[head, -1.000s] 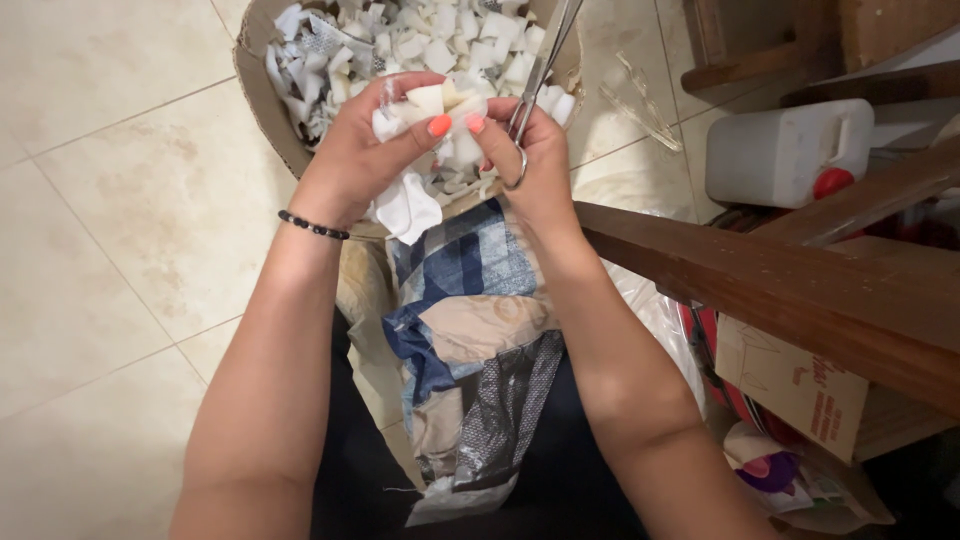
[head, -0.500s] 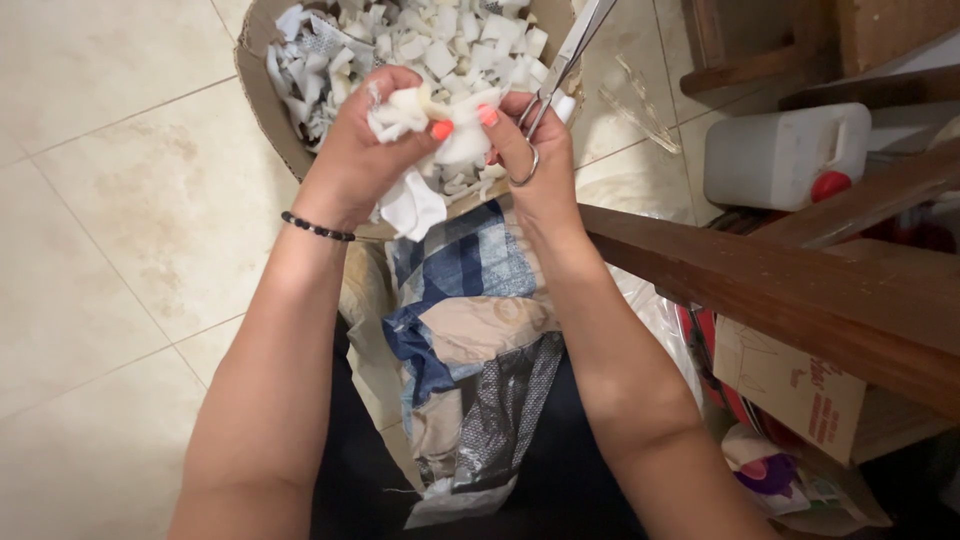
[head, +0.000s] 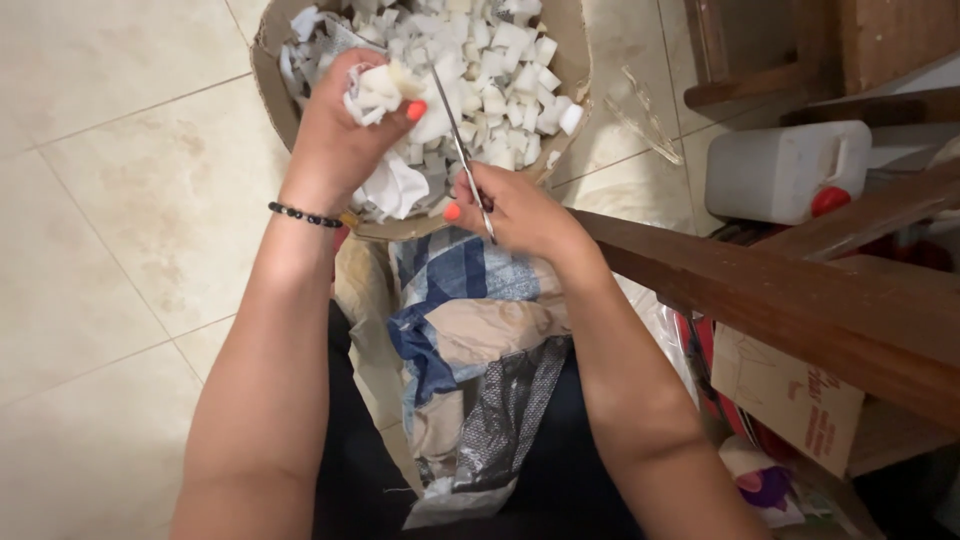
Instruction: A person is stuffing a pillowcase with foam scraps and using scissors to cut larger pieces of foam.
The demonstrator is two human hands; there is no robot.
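Warm, fairly dim indoor light, soft and diffuse, source not visible. Floor tiles [head: 120, 200] evenly lit with a mild sheen, no hard glare. Soft shadow under the left hand [head: 335, 130] and forearm. White scraps in the cardboard box [head: 575, 60] brightest, near blown out. Lower right corner under the wooden beam [head: 780, 290] dark and murky. Right hand [head: 520, 210] and scissors [head: 462, 150] slightly motion-blurred. Overall soft, compression-smeared; mild wide-angle stretch at edges.

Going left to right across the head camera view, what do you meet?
Beaded bracelet → left hand clutching white fabric → scissors → right hand → white jug.
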